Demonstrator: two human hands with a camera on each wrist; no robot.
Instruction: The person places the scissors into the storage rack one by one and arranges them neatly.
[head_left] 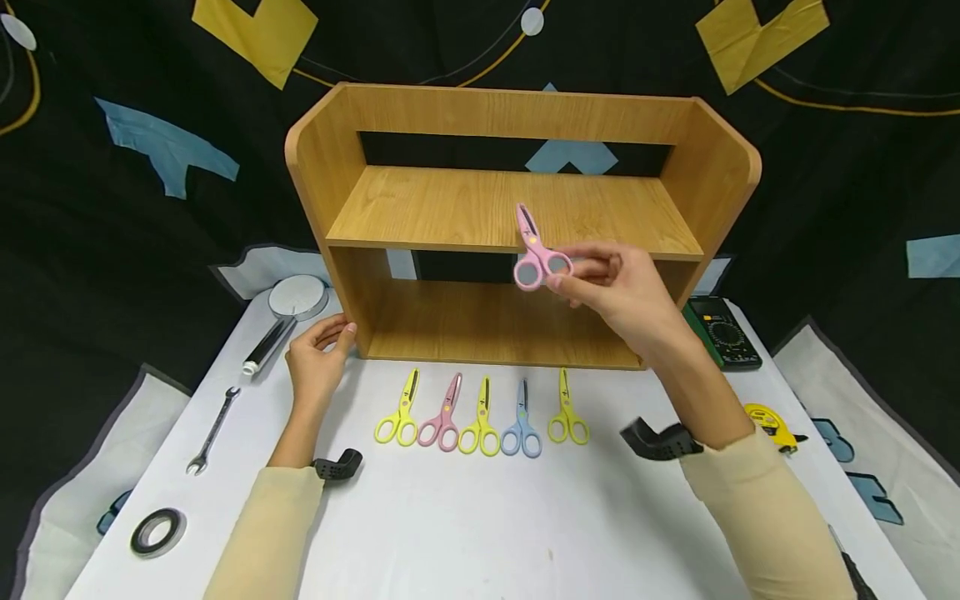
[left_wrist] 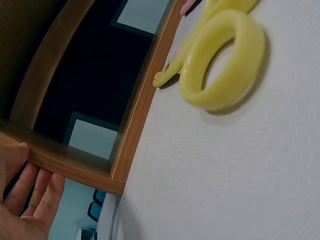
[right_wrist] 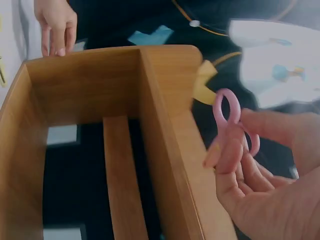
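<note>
My right hand [head_left: 611,283] pinches a pair of pink scissors [head_left: 531,242] by one handle loop, blades pointing up, in front of the upper board of a two-tier wooden shelf [head_left: 517,208]. In the right wrist view, thumb and fingertips close on the handle of these scissors [right_wrist: 231,107]. At the shelf's lower left side my left hand [head_left: 318,354] holds the edge of the side panel, its thumb and fingers [left_wrist: 47,197] about the wood in the left wrist view. Before the shelf several scissors lie in a row: yellow [head_left: 405,412], pink [head_left: 446,417], yellow [head_left: 482,421], blue [head_left: 522,423] and yellow [head_left: 567,412].
On the white table's [head_left: 480,533] left are a magnifying glass [head_left: 296,298], a wrench [head_left: 213,429] and a roll of black tape [head_left: 157,533]. A multimeter [head_left: 723,333] and a yellow tape measure [head_left: 772,427] lie right. Black cloth [head_left: 90,275] hangs behind.
</note>
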